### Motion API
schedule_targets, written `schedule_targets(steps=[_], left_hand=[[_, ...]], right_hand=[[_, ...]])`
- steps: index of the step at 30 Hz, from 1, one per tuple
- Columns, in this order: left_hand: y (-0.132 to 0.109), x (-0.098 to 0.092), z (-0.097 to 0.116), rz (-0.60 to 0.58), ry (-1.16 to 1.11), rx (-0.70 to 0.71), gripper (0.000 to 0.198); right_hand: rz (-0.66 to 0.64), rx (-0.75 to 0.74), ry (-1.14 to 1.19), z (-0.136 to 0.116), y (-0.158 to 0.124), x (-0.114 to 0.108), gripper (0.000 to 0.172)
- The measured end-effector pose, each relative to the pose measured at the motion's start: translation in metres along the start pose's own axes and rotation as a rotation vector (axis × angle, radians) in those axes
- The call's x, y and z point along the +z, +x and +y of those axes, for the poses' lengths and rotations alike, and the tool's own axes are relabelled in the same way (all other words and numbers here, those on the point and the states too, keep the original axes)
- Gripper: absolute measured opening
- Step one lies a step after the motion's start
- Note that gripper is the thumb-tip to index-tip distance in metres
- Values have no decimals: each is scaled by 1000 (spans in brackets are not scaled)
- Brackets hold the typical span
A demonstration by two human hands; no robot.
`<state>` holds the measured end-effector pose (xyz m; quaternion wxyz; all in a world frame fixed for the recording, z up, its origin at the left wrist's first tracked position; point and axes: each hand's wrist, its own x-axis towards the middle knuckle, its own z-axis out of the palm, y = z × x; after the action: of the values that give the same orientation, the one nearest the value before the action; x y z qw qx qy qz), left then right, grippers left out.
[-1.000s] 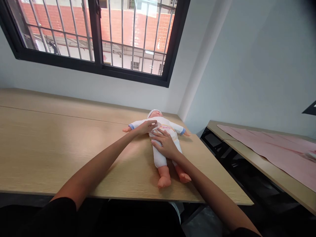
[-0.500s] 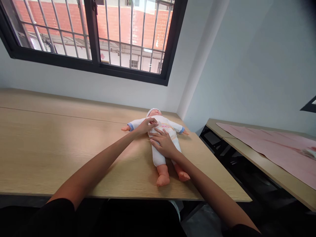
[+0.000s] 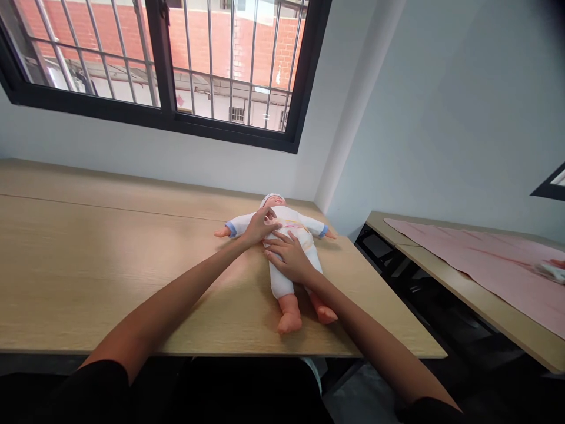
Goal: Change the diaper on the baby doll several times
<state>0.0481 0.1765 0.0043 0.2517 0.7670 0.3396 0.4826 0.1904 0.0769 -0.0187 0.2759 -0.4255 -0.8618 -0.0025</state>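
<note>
Corner of a room, white walls, 1 wide window [image 3: 168,125] with black frame and metal bars, red brick building [image 3: 233,53] outside. Long pale wood worktop [image 3: 110,282] runs along the wall under the window. A 2nd worktop [image 3: 481,300] sits off to the right with a pink cloth [image 3: 477,259] on it and a small whitish item [image 3: 549,271] on the cloth, too small to tell what. Baby doll [image 3: 278,282] lies on its back toward the right end of the main worktop, head toward the wall, feet toward the person. It has a white suit, blue cuffs [image 3: 323,231], white cap [image 3: 271,199] and bare feet [image 3: 289,323]. Both hands are on the doll's front, just beside each other. Judging by the pose, a light, flat palm on the soft body should keep the doll from sliding while the other hand works at the suit. Left hand [image 3: 260,228] sits high on the chest, fingers slightly curled toward the neck; cannot tell if it is pinching cloth. Right hand [image 3: 289,253] lies open across the belly, fingers spread and pointing left. Both arms reach forward, nearly straight, bare below black sleeves [image 3: 88,388], and angle in from the lower corners.
</note>
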Motion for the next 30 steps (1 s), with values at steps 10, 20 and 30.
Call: schedule_targets(steps=[10, 20, 30], left_hand=[[7, -8, -1, -213, 413, 340, 24], [10, -16, -8, -263, 263, 337, 27], [6, -16, 6, -208, 232, 127, 23]], right_hand=[[-4, 5, -2, -3, 0, 0, 29], [512, 139, 267, 46, 3, -28, 29], [372, 507, 687, 117, 2, -10, 45]])
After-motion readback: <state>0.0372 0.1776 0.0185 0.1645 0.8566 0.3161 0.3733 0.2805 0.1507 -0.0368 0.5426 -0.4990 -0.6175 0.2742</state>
